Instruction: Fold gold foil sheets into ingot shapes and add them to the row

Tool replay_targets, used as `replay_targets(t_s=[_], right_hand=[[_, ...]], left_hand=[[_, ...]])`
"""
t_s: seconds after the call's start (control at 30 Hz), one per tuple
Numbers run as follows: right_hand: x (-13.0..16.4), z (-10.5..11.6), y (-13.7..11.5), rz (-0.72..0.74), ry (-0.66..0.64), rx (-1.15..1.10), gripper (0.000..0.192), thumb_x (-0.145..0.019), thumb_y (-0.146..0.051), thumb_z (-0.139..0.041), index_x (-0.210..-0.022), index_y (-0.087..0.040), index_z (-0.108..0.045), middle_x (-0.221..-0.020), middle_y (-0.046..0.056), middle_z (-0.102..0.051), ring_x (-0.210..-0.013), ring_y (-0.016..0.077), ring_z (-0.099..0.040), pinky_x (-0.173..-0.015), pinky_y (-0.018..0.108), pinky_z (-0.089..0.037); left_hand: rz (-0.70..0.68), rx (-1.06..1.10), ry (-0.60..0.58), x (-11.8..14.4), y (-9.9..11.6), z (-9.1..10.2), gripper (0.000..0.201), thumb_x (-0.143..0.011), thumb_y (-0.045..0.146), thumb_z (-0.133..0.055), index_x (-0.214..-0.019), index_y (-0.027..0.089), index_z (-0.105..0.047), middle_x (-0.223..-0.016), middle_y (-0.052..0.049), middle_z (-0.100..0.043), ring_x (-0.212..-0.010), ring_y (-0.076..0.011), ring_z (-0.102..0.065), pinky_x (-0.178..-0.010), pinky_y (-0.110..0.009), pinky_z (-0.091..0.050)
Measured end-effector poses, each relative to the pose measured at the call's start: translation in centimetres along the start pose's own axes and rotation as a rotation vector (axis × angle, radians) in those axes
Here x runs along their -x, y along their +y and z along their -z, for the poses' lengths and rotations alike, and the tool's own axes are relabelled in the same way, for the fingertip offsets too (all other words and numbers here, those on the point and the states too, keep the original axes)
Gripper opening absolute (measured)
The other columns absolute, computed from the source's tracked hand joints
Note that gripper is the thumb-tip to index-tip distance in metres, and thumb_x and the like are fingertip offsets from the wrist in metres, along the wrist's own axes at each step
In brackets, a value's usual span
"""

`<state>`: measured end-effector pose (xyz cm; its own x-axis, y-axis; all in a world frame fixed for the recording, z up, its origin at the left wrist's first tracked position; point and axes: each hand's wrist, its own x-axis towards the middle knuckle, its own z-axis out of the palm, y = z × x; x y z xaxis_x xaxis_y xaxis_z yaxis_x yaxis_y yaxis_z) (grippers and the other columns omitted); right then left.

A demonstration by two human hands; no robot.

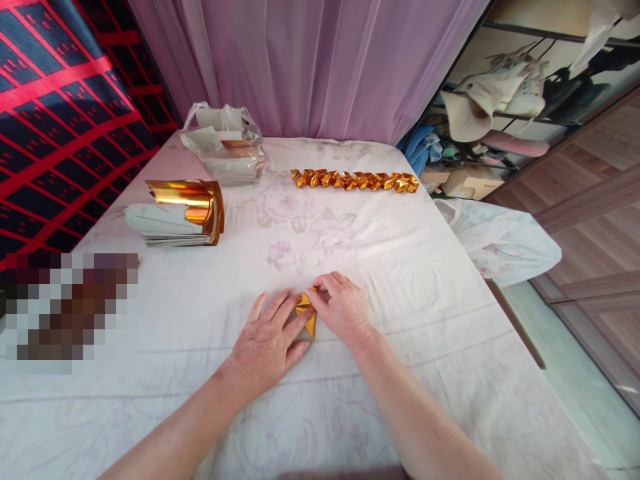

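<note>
1. So the counter [400, 293] is covered in a whitish cloth with faded purple flowers, lightly wrinkled, a few crease lines running across the near half.
2. The little gold paper [311, 325] lies on it near the middle, between the person's two hands and partly hidden by fingers. Looks folded, with a pointed end toward the person.
3. Left hand [270, 330] is palm down, fingers spread, a couple of them resting on the paper. Right hand [345, 307] has thumb and fingertip pinching its far right edge.
4. Further back there's a neat row of crinkly gold folded pieces [355, 181], set side by side.
5. Over on the left, a stack of gold sheets [215, 213] sits curled, pale backs showing, and just behind it a clear plastic bag [240, 157] full of more sheets.
6. Room-wise: purple curtain [310, 67] right behind the counter, red-and-dark patterned cloth [50, 87] hanging left.
7. Right side is kinda busy: a rack [537, 115] with pale shoes and other bits, a whitish bag [510, 243] by the counter's edge, wood-grain panels [595, 173], pale floor [575, 360].
8. Far left patch is pixelated, can't tell what's there.
</note>
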<state>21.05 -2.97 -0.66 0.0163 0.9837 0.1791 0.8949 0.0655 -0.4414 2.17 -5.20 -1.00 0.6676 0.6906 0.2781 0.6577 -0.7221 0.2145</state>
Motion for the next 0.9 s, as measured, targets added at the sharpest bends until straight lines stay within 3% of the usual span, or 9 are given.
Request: replay_targets(t_s=[0.53, 0.9], right_hand=[[-0.4, -0.04, -0.39, -0.068, -0.027, 0.008, 0.005, -0.085, -0.027, -0.064, -0.081, -0.023, -0.066, -0.08, 0.0, -0.068, -0.075, 0.0161, -0.062, -0.062, 0.027, -0.035], [-0.7, -0.41, 0.2, -0.078, -0.005, 0.051, 0.015, -0.091, -0.025, -0.054, -0.082, -0.023, -0.066, -0.081, 0.001, -0.066, -0.069, 0.0146, -0.06, -0.058, 0.027, -0.033]], left_hand=[[0.005, 0.006, -0.019, 0.06, -0.04, -0.01, 0.043, -0.094, 0.042, -0.056, -0.133, 0.025, -0.059, -0.14, -0.011, -0.057, -0.134, -0.0307, -0.046, -0.115, -0.057, -0.026], [0.002, -0.002, -0.016, 0.1, -0.02, 0.02, 0.04, -0.094, 0.041, -0.055, -0.13, 0.024, -0.061, -0.14, -0.011, -0.057, -0.134, -0.0307, -0.046, -0.115, -0.057, -0.026]])
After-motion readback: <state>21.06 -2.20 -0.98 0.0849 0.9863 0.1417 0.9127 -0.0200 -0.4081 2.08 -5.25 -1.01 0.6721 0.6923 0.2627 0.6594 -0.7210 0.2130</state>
